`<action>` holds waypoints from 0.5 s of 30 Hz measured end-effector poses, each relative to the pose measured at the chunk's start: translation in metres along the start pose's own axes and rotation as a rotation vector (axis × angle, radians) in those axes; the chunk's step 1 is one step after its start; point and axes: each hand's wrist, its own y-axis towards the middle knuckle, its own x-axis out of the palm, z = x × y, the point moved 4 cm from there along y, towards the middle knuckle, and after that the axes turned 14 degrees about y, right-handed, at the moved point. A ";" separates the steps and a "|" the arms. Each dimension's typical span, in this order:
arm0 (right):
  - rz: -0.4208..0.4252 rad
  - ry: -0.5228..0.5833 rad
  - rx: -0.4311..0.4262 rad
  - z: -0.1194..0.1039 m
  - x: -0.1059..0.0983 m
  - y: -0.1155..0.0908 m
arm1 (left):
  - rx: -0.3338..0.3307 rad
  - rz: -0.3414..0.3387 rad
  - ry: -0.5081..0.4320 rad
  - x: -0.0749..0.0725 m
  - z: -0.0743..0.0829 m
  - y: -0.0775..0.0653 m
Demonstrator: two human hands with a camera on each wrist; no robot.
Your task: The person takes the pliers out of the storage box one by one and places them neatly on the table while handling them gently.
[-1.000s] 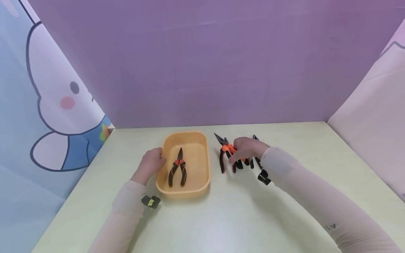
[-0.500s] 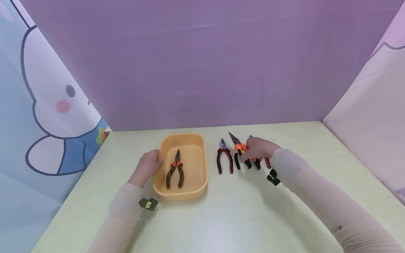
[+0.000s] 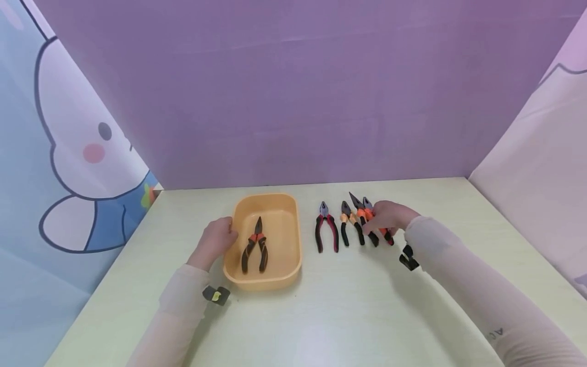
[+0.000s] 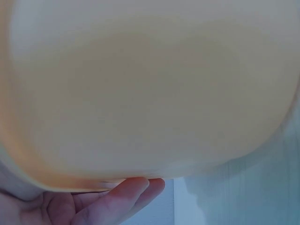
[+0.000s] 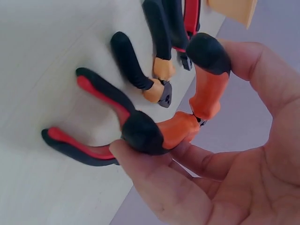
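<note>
My left hand point(image 3: 215, 242) grips the left rim of a yellow-orange plastic tray point(image 3: 288, 244); the left wrist view has the fingertips at the tray's edge point(image 4: 77, 187). Inside lies a pair of long-nose pliers point(image 3: 259, 227) with dark, orange-marked handles. At the right, my right hand point(image 3: 390, 216) holds orange-and-black long-nose pliers point(image 3: 356, 201), thumb on one handle point(image 5: 206, 51) and fingers on the other. Red-and-black pliers point(image 5: 105, 93) lie behind them, partly hidden by the held pair. To the left lie black pliers with light-orange collars point(image 3: 346, 211).
Another red-and-black pair of pliers point(image 3: 324, 210) lies between the tray and the rest, handles toward me. A purple wall point(image 3: 293, 102) rises behind the pale table point(image 3: 293, 321), and patterned cloths point(image 3: 69, 153) hang at both sides.
My right hand has moved right with the long-nose pliers, uncovering the red-and-black pliers and then the light-orange-collared ones. My left hand stays on the tray.
</note>
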 end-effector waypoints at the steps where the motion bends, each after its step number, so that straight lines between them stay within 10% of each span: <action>1: 0.001 -0.004 0.000 0.001 0.000 0.000 | -0.002 -0.001 0.003 0.000 0.000 0.000; 15: 0.029 0.026 0.060 0.027 -0.012 0.008 | 0.002 0.009 0.002 0.002 -0.002 0.002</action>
